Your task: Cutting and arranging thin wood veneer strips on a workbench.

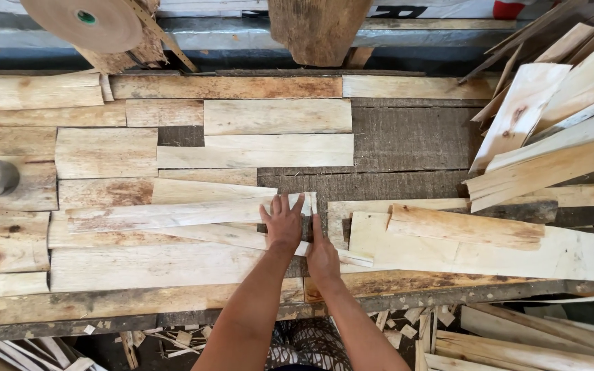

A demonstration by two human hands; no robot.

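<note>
Both forearms reach up from the bottom edge of the view, side by side and almost touching, over the front edge of a wooden workbench [407, 141] covered in thin veneer sheets. The left hand [283, 223] lies palm down, fingers straight, close together and pointing away from the body, flat on the right end of a long pale veneer strip [173, 214]; it presses the strip and grasps nothing. That strip lies across the bench from left to right, on top of other sheets, its right end near the middle of the bench. The right hand [322, 255] sits just beside the left, a little nearer the body, with its index finger stretched forward along the strip's end edge and the remaining fingers tucked under; whether they pinch anything cannot be told. Just right of the hands lies a loose stack of wider veneer pieces [476, 240], and further boards [551, 117] lean in a heap at the right rear. A brown paper tape roll [84, 20] hangs at the top left, and offcuts [173, 340] litter the floor below the bench.
</note>
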